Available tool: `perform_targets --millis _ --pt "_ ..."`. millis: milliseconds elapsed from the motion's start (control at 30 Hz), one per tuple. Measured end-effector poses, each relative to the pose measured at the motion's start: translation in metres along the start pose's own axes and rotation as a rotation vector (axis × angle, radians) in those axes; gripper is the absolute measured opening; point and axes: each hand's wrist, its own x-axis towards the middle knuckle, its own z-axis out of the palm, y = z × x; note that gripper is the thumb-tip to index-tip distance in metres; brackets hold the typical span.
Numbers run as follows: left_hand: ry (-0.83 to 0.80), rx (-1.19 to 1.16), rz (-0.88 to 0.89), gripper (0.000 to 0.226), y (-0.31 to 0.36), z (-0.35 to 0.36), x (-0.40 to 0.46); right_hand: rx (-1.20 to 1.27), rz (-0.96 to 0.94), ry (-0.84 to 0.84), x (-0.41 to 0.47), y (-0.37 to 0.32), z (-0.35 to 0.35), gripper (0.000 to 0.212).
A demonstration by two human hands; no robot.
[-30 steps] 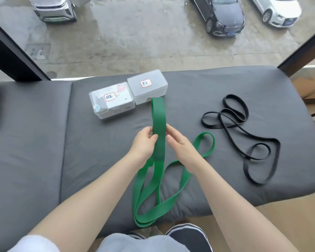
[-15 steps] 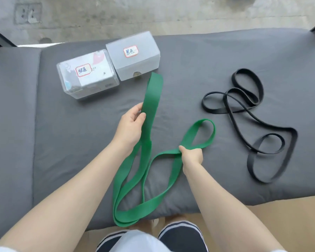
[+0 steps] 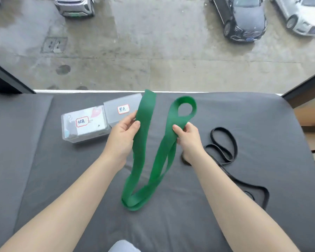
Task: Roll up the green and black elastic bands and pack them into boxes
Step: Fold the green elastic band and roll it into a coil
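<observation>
While you lift it, here is how things stand:
Left hand [image 3: 123, 135]: your fingers [image 3: 137, 124] and thumb pinch one flat run of the wide green elastic band [image 3: 144, 142].
Right hand [image 3: 189, 137]: your fingers curl round the other run, just below its top loop.
Band: its bottom fold rests on the dark grey padded bench [image 3: 225, 113].
Boxes: two clear plastic boxes with red-edged labels [image 3: 85, 124] sit behind your left hand.
Open room: thin black elastic band [image 3: 224, 144] lies right of your right arm; bench's far edge meets a window over parked cars [image 3: 244, 17].

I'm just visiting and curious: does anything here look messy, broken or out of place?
Nothing looks damaged. The black band lies in loose tangled loops on the grey cushion, not yet rolled. Both hands hold the green band up.
</observation>
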Motion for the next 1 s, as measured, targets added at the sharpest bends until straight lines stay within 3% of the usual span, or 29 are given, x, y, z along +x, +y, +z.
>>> perform_targets --millis 200,267,433,500,600,767,833,933,1000 --pt "0.020 0.009 0.142 0.025 0.067 0.035 0.026 -0.066 -0.192 0.004 0.053 -0.120 -0.042 0.009" --pt "-0.004 0.036 0.143 0.026 0.070 0.041 0.028 -0.155 -0.157 0.035 0.071 -0.127 -0.052 0.010" --pt "0.007 0.079 0.060 0.029 0.026 0.047 0.021 -0.454 0.001 0.205 0.072 -0.087 -0.050 0.048" --pt "0.000 0.099 0.021 0.029 0.007 0.047 0.014 -0.328 -0.001 0.117 0.056 -0.072 -0.040 0.055" --pt "-0.052 0.182 -0.048 0.030 -0.020 0.046 -0.001 0.101 0.174 -0.135 0.026 -0.063 -0.022 0.059" --pt "-0.132 0.326 -0.075 0.031 -0.056 0.023 -0.039 0.065 0.231 -0.158 -0.010 -0.042 -0.002 0.071" --pt "-0.184 0.384 -0.078 0.031 -0.066 0.008 -0.055 0.082 0.245 -0.112 -0.025 -0.028 -0.002 0.060" --pt "-0.263 0.467 -0.063 0.037 -0.083 -0.015 -0.080 0.102 0.250 -0.179 -0.058 -0.005 -0.001 0.016" --pt "-0.269 0.496 -0.056 0.037 -0.097 -0.034 -0.098 0.063 0.238 -0.212 -0.080 0.017 0.002 0.015"
